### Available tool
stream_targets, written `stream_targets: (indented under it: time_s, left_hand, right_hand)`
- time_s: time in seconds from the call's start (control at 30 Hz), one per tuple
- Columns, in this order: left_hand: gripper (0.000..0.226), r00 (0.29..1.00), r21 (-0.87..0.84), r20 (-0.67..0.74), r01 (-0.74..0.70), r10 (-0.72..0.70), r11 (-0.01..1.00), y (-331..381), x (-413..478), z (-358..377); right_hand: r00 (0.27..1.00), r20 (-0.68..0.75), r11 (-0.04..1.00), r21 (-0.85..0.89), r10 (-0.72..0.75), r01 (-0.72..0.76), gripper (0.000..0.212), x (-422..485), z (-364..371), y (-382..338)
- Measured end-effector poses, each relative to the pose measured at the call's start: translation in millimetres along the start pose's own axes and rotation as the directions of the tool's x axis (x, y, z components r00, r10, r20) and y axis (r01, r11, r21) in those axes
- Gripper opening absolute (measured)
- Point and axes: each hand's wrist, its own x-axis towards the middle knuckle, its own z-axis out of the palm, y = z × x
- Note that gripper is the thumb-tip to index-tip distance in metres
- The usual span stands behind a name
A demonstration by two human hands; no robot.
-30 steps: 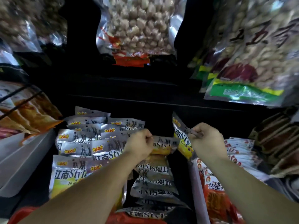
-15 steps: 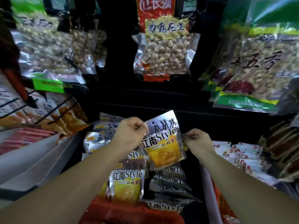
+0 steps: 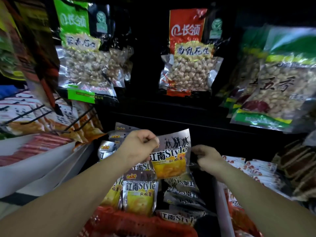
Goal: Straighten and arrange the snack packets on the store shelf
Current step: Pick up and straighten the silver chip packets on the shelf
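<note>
A silver and yellow snack packet [image 3: 172, 156] printed "Style" hangs upright above the shelf bin. My left hand [image 3: 138, 147] pinches its upper left corner. My right hand [image 3: 205, 155] is curled at its right edge; the grip itself is hidden in shadow. Below it, several matching packets [image 3: 140, 194] stand upright in a row on the left. More of the same packets [image 3: 183, 189] lie flat and upside down on the right of the bin.
A white divider [image 3: 222, 211] separates red and white packets [image 3: 256, 170] on the right. A red basket rim [image 3: 136, 224] lies at the front. Peanut bags [image 3: 188, 69] hang above. A white tray [image 3: 34, 161] with wire racks stands left.
The packet went from edge-on at the right to upright and facing me between both hands. My view has tilted upward, showing more of the hanging peanut bags.
</note>
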Motion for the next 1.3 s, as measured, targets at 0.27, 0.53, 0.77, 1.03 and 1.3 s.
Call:
stream_targets:
  time_s: [0.27, 0.53, 0.77, 1.03, 1.3]
  left_hand:
    - [0.015, 0.999, -0.099, -0.043, -0.032, 0.028, 0.995, 60.2, -71.8, -28.9]
    - [0.055, 0.985, -0.368, -0.153, 0.019, -0.080, 0.930, 71.6, -155.3, -45.8]
    - [0.021, 0.978, -0.401, -0.161, 0.058, -0.132, 0.914, 62.8, -151.5, -32.4]
    - [0.036, 0.992, -0.407, -0.080, 0.055, -0.096, 0.912, 63.7, -138.5, -30.4]
    - [0.026, 0.987, -0.449, -0.136, 0.014, -0.084, 0.894, 59.0, -141.7, -27.4]
  right_hand:
    - [0.986, 0.156, 0.992, 0.125, -0.052, 0.033, 0.023, -103.3, -4.4, -56.9]
    - [0.979, -0.086, 0.892, 0.402, -0.187, 0.206, 0.011, -178.8, 17.6, -83.9]
    - [0.967, -0.156, 0.818, 0.517, -0.200, 0.252, 0.055, -184.1, 29.6, -89.5]
    - [0.915, -0.077, 0.795, 0.469, -0.397, 0.384, 0.042, -177.2, 32.2, -87.6]
    - [0.948, -0.179, 0.758, 0.570, -0.263, 0.318, 0.042, -167.7, 33.4, -89.7]
